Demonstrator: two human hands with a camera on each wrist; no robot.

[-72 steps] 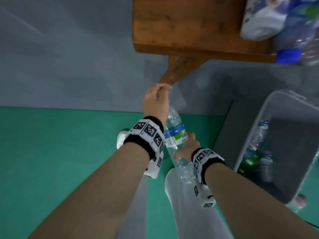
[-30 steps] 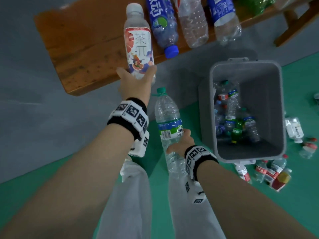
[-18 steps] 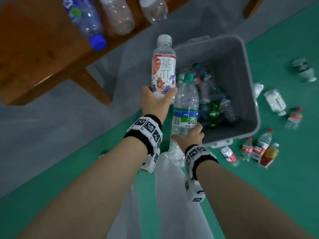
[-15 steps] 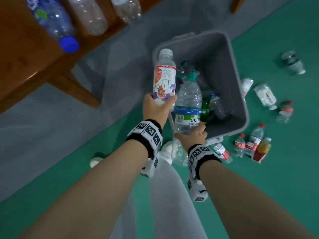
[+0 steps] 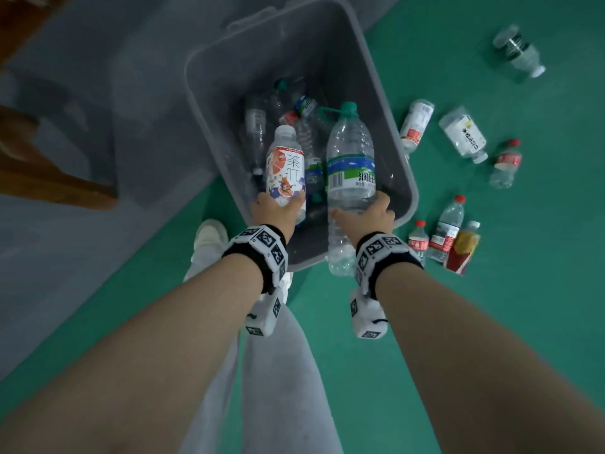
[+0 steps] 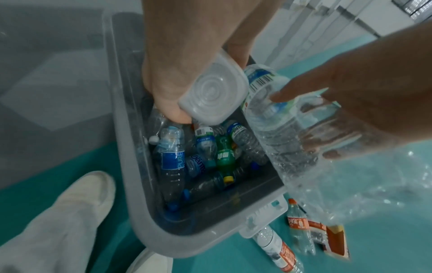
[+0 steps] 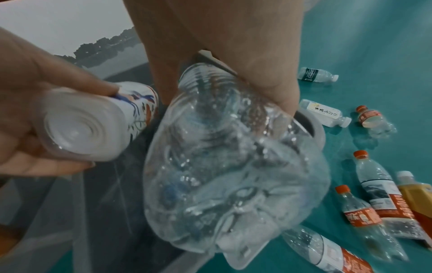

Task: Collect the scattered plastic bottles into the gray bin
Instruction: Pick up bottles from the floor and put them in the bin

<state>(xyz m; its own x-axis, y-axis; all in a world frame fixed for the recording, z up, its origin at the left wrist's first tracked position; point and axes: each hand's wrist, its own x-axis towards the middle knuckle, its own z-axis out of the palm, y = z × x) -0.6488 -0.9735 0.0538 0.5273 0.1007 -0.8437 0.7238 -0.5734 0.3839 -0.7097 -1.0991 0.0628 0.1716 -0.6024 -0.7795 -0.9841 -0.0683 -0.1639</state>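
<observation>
The gray bin (image 5: 388,103) stands on the floor in front of me with several bottles lying in it. My left hand (image 5: 273,209) grips the base of a white tea bottle with a red-and-white label (image 5: 286,167), held over the bin's near half. My right hand (image 5: 366,214) grips a large clear water bottle with a green cap and blue-green label (image 5: 350,152), also over the bin. In the left wrist view the tea bottle's square base (image 6: 214,97) shows between thumb and fingers. The right wrist view shows the big bottle's base (image 7: 233,175) close up.
Several loose bottles lie on the green floor right of the bin: a pair with white labels (image 5: 461,131), a red-capped one (image 5: 505,163), a cluster near the bin's corner (image 5: 445,237), and a clear one farther off (image 5: 519,54). A wooden bench leg (image 5: 49,178) stands at left. My shoe (image 5: 209,235) is beside the bin.
My left hand took the tea bottle off the bench. Both hands then swung right and now hold their bottles over the bin; the bench has left the view.
</observation>
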